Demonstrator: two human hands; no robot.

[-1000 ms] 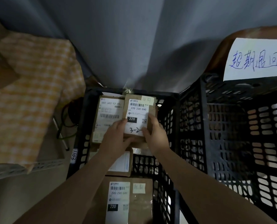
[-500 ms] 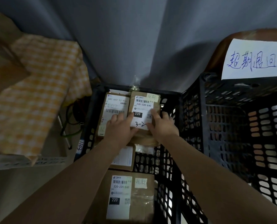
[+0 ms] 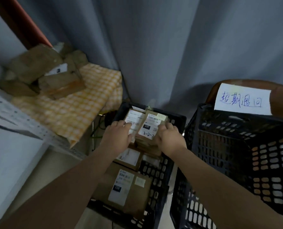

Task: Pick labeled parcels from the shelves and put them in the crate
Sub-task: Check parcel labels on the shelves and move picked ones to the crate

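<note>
Where it lies at the far end of the crate (image 3: 178, 119), the labelled parcel (image 3: 150, 128) sits face up, long axis pointing away from the person. Curled fingers of the right hand (image 3: 169, 138) grip its right edge; the left hand (image 3: 118, 136), fingers fairly straight, rests on the neighbouring parcel (image 3: 134, 118).

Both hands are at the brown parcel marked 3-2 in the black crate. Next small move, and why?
Probably release the grip and lift both hands out. The brown cardboard parcel marked 3-2 already lies flat atop a stack inside the black plastic crate, beside another labelled brown parcel; the right hand holds its right edge, the left hand rests at its left edge.
</note>
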